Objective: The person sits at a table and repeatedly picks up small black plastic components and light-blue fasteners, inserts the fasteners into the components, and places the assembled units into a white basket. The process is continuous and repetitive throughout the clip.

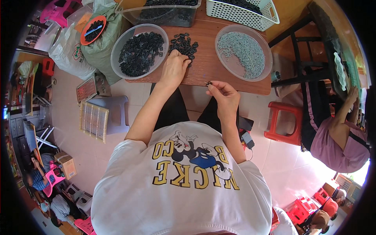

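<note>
On the brown table, my left hand reaches to the near edge of a loose pile of small black plastic parts. Its fingers are closed at the pile, and what they pinch is hidden. My right hand is in front of the table's near edge. Thumb and forefinger there pinch a small black plastic part. A round clear tub full of flat black pieces stands left of my left hand. Beyond my right hand is another round clear tub, holding many thin pale green-grey pieces.
A clear bin and a white perforated basket, both with black parts, stand at the back. Sacks bear an orange dish at left. Red stool and a seated person are at right.
</note>
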{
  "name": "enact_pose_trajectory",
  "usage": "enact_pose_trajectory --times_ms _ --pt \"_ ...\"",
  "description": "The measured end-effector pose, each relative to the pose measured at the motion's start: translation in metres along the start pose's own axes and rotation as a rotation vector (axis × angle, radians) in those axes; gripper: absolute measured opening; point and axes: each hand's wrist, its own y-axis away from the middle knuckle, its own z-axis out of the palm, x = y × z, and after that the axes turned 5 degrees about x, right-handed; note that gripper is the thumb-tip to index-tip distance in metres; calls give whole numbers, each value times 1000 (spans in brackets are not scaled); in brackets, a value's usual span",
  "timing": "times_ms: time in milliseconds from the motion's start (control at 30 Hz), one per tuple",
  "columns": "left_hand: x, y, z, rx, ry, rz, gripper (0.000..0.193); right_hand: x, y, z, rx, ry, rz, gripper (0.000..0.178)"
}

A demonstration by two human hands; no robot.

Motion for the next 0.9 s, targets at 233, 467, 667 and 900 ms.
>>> enact_pose_trajectory --times_ms 233,467,667,900 --pt "-6 -5 9 -77 32 -39 19 2 -4 -6 -14 -30 14 15" --pt "-2 -6 9 -32 116 -10 20 1 -10 -5 -39 -118 17 18" --pt "5 -5 2 -154 944 -429 18 4 -20 -5 -66 -217 63 17" --pt "12 16 2 -245 1563 -721 22 1 -24 2 -70 -262 64 16"
